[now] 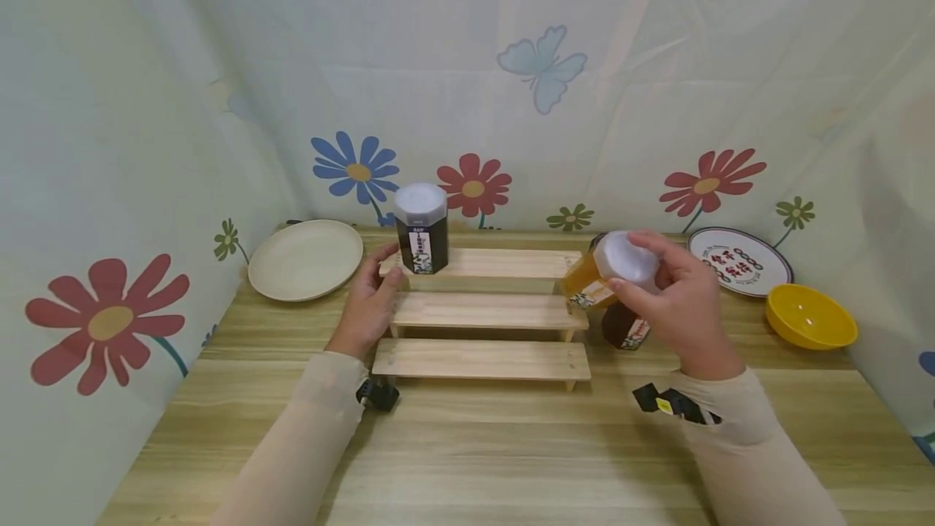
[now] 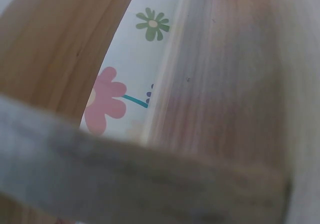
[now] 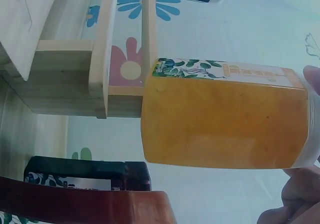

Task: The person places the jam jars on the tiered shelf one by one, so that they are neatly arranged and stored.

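Observation:
A three-step wooden rack (image 1: 478, 311) stands on the table; its boards also fill much of the left wrist view. My left hand (image 1: 371, 303) holds the left end of the rack's top step, its fingers partly hidden. Beside that hand, a dark jar with a white lid (image 1: 422, 234) stands upright on the top step. My right hand (image 1: 682, 299) grips an amber-filled jar (image 3: 225, 119) by its white lid. This jar is tilted, in the air by the rack's right end. Behind and below it are a dark jar (image 3: 75, 174) and a reddish-brown jar (image 3: 100, 203), partly hidden.
A cream plate (image 1: 305, 260) lies at the back left. On the right are a white plate with a dark rim and red print (image 1: 741, 258) and a yellow bowl (image 1: 811, 316). A flower-printed curtain (image 1: 438, 104) encloses the table (image 1: 475, 461) at the back and sides.

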`<state>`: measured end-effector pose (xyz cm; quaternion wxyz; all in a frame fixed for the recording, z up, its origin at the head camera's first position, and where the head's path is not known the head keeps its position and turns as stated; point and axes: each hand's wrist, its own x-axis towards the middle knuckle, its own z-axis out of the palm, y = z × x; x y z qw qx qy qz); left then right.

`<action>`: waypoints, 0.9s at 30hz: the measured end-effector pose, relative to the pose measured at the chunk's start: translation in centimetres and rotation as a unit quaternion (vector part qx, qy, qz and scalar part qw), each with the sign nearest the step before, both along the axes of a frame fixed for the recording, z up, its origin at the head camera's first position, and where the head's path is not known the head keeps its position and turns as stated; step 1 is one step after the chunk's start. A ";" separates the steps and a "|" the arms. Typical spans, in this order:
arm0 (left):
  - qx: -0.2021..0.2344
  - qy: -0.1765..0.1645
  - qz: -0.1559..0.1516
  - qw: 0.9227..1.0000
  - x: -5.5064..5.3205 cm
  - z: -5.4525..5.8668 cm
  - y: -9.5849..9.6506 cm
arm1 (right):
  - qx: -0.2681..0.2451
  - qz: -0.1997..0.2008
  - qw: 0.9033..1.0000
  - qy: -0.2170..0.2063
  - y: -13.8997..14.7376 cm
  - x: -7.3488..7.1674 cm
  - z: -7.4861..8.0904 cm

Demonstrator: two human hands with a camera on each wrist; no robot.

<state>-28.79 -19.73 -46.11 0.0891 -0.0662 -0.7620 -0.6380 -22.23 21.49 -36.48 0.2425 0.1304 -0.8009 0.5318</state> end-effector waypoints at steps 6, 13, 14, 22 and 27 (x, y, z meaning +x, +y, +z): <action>-0.001 0.002 0.000 1.000 0.0 0.0 -0.1 | -0.013 0.011 1.000 -0.006 -0.2 -0.4 -0.2; -0.004 -0.004 0.002 1.000 0.0 -0.1 -0.3 | -0.035 0.020 0.999 0.001 -0.4 -0.8 -0.5; -0.003 -0.004 0.001 1.000 0.0 -0.1 -0.2 | -0.040 0.023 0.999 0.001 -0.5 -0.8 -0.5; 0.003 0.003 -0.005 1.000 0.0 -0.2 -0.1 | -0.082 0.032 0.996 0.001 -0.7 -0.7 -0.8; 0.005 0.003 -0.006 1.000 0.0 -0.2 -0.1 | -0.091 0.018 0.996 0.003 -1.0 -0.7 -0.8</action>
